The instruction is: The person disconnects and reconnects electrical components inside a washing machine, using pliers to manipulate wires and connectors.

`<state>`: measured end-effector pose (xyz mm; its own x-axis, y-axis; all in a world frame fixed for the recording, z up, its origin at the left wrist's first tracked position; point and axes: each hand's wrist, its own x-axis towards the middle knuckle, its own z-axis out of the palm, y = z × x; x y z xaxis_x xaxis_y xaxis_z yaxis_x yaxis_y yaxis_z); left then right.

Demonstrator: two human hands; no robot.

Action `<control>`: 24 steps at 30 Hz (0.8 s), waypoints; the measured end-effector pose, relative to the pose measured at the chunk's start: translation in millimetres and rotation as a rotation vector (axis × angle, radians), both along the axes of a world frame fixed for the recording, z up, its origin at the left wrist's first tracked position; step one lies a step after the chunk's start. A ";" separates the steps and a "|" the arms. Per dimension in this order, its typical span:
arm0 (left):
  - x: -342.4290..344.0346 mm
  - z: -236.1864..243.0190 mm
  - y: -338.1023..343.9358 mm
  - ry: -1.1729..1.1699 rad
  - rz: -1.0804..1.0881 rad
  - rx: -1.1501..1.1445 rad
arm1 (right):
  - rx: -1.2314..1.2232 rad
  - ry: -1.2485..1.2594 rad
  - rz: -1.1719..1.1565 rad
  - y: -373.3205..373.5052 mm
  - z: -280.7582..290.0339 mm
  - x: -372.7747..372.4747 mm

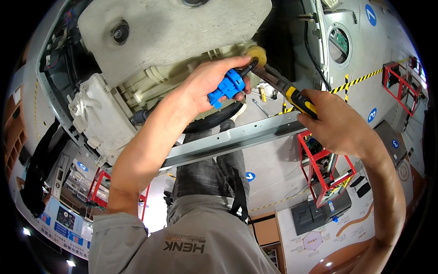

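My left hand point(203, 86) is closed around a blue plastic fitting point(226, 86) with a black stem point(249, 68) pointing up and to the right. In my right hand point(337, 121) are pliers point(285, 86) with black and yellow handles. Their jaws reach the tip of the black stem, in front of a yellowish round piece point(258, 54). Whether the jaws grip the stem I cannot tell. Both hands are over the opened metal cabinet of what looks like a washing machine, above its pale plastic tub point(159, 82).
A concrete counterweight point(169, 32) covers the tub's upper part. A white plastic housing point(98, 114) and a corrugated black hose point(143, 116) lie left. The cabinet's metal rail point(237, 138) crosses before me. Hand tools point(262, 93) lie beyond it; a red frame point(321, 178) stands right.
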<state>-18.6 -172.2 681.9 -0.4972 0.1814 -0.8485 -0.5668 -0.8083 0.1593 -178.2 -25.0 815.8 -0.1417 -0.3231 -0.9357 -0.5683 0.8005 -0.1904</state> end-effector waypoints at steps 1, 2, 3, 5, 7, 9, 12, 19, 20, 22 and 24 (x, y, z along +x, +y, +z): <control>0.0 -1.0 0.0 0.000 -0.031 0.000 | 0.025 0.008 0.006 -6.8 4.6 1.6; 0.3 -2.5 0.0 -0.001 -0.062 -0.001 | 0.049 0.017 0.013 -10.6 7.0 2.3; 1.4 -3.4 -0.5 -0.001 -0.091 -0.003 | 0.032 -0.002 0.030 -7.4 4.6 0.9; 1.5 -3.3 0.6 -0.018 -0.042 0.029 | -0.002 -0.039 0.065 1.2 -2.9 -4.4; 0.3 -2.3 2.4 -0.033 -0.010 0.031 | 0.118 -0.146 -0.132 -7.6 -0.8 -9.9; -0.5 -1.4 3.2 -0.043 0.000 0.004 | 0.178 -0.219 -0.260 -12.7 -1.5 -13.1; -0.3 -8.3 5.3 0.008 0.022 0.019 | 0.174 -0.280 -0.294 -12.0 -7.2 -17.7; 2.7 -10.5 1.7 0.051 -0.030 0.023 | -0.004 -0.162 0.160 -9.9 -13.9 -25.5; 3.1 -12.0 1.0 0.068 -0.028 0.029 | -0.076 -0.094 0.297 -7.7 -13.4 -24.4; 2.2 -14.1 1.3 0.102 -0.028 0.049 | -0.081 -0.073 0.278 -7.1 -10.6 -22.5; 0.4 -8.6 0.1 0.074 -0.021 0.035 | 0.015 -0.130 0.118 -13.7 -6.6 -21.8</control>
<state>-18.2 -172.2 673.3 -0.5539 0.2213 -0.8026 -0.5718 -0.8019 0.1735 -200.0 -38.7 809.2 0.0187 -0.3166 -0.9484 -0.6296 0.7331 -0.2572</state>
